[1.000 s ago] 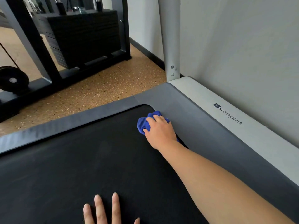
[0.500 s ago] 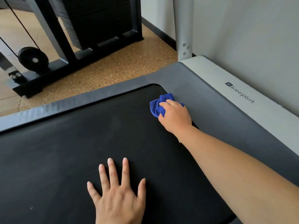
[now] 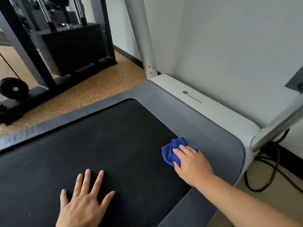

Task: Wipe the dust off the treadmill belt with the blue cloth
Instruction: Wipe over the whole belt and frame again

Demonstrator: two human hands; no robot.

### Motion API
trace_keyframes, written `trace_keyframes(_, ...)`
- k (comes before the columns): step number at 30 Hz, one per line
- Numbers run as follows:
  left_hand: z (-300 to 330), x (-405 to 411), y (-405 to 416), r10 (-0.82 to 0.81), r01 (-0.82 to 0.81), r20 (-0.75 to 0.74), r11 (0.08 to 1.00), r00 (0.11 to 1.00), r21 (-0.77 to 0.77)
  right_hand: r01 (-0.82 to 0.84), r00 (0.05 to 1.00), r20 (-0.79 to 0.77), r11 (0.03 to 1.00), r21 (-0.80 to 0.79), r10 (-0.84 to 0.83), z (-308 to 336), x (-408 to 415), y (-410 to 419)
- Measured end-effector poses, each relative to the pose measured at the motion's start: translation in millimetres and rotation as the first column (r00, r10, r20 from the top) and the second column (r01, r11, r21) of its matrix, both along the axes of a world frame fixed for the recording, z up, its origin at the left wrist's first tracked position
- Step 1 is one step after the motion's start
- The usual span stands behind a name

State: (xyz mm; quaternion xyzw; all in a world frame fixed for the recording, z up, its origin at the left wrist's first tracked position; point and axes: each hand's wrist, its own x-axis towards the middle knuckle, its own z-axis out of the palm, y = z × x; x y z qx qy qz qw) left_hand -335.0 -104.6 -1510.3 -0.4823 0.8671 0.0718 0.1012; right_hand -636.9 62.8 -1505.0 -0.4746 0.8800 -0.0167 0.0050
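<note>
Blue cloth bunched under right hand fingers, gripped at belt edge; left hand flat, fingers spread.

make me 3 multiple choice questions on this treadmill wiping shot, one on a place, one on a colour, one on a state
1. Where is the blue cloth?
A. at the belt's edge beside the grey front cover
B. on the floor
C. on the weight stack

2. What colour is the treadmill belt?
A. white
B. black
C. orange

3. How is the left hand?
A. clenched in a fist
B. holding the cloth
C. flat on the belt, fingers spread

Answers: 1 A, the cloth lies where the belt meets the grey cover; 2 B, the belt is black; 3 C, only the right hand grips the cloth.
</note>
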Motion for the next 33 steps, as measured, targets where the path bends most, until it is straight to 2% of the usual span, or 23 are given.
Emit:
trace_keyframes(4,-3,42,2,0.016,-0.016,-0.033,1.000,0.999,0.008,0.029,0.994,0.104,1.000,-0.002,-0.029,14,7,7)
trace_keyframes(7,-4,86,-8,-0.083,0.084,0.078,0.996,0.993,-0.004,0.123,0.980,0.169,0.986,-0.108,-0.104,12,16,3)
trace_keyframes(9,2,122,-24,-0.146,0.153,0.137,0.987,0.980,-0.049,0.123,0.978,0.187,0.973,-0.193,-0.087,3,31,3)
trace_keyframes(10,10,139,-36,-0.137,0.152,0.175,0.986,0.975,-0.073,0.084,0.982,0.187,0.969,-0.231,-0.041,-3,41,3)
trace_keyframes(13,39,190,-72,-0.050,0.070,0.117,0.983,0.992,-0.170,-0.140,0.970,0.152,0.947,-0.290,0.190,-16,75,-3)
trace_keyframes(15,57,225,-96,0.027,-0.004,0.096,0.973,0.995,-0.233,-0.289,0.922,0.205,0.935,-0.207,0.330,-13,96,-15)
trace_keyframes(17,64,265,-126,0.112,-0.085,0.111,0.972,0.988,-0.221,-0.439,0.839,0.328,0.896,-0.065,0.434,1,111,-27)
trace_keyframes(19,63,299,-150,0.117,-0.092,0.126,0.978,0.985,-0.189,-0.628,0.737,0.393,0.772,0.097,0.550,19,122,-38)
trace_keyframes(21,64,318,-158,-0.006,0.035,0.166,0.985,0.986,-0.171,-0.802,0.594,0.397,0.558,0.215,0.700,30,135,-47)
trace_keyframes(23,70,319,-149,-0.115,0.164,0.236,0.966,0.965,-0.200,-0.899,0.434,0.369,0.370,0.235,0.822,31,150,-58)
trace_keyframes(24,74,315,-138,-0.152,0.203,0.247,0.959,0.957,-0.196,-0.922,0.375,0.347,0.308,0.234,0.860,29,156,-65)
trace_keyframes(27,52,320,-108,-0.199,0.232,0.200,0.960,0.959,-0.157,-0.954,0.254,0.245,0.201,0.221,0.936,23,163,-88)
trace_keyframes(30,15,323,-90,-0.106,0.119,0.161,0.990,0.981,-0.071,-0.971,0.171,0.120,0.147,0.186,0.978,13,168,-96)
trace_keyframes(33,-13,317,-82,-0.058,0.059,0.056,0.998,0.997,-0.017,-0.994,0.105,0.144,0.098,0.055,0.984,1,199,-101)
